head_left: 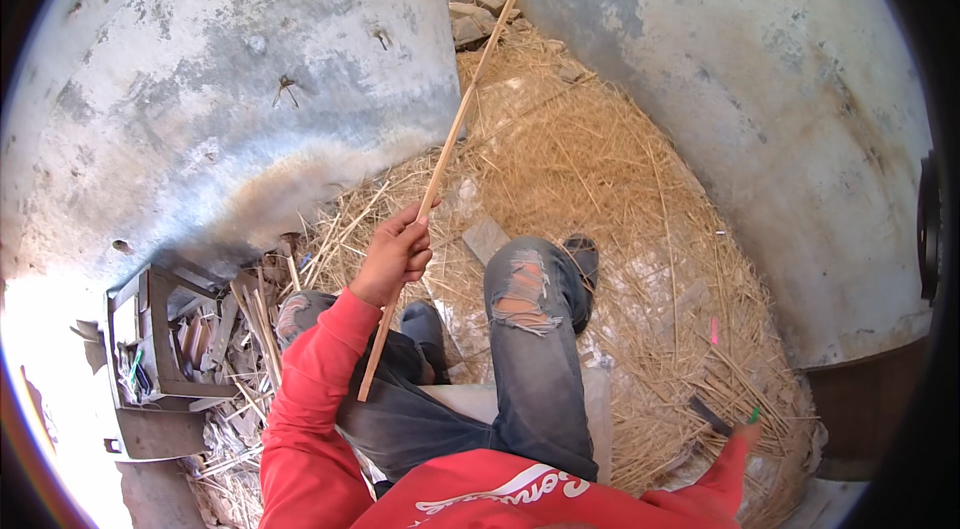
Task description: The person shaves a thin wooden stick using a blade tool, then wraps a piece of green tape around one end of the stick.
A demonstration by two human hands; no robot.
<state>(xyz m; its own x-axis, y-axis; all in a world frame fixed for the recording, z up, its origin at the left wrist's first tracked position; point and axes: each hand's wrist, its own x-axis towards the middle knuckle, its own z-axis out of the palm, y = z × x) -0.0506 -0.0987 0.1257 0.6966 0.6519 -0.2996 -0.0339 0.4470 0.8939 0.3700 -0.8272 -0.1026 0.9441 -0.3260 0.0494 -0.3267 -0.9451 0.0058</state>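
Head view: a long wooden strip (452, 141), slanting from 12 to 7 o'clock, is pinched between thumb and fingers of the left hand (398, 254) just below its middle, presumably for balance. At 4 o'clock the right hand (746, 432) is held low at the straw (560, 149), by a dark flat blade (710, 415); whether its fingers are closed cannot be told. At 8 o'clock, scraps (196, 339) are contained by an open-sided frame (157, 329), perhaps for keeping.
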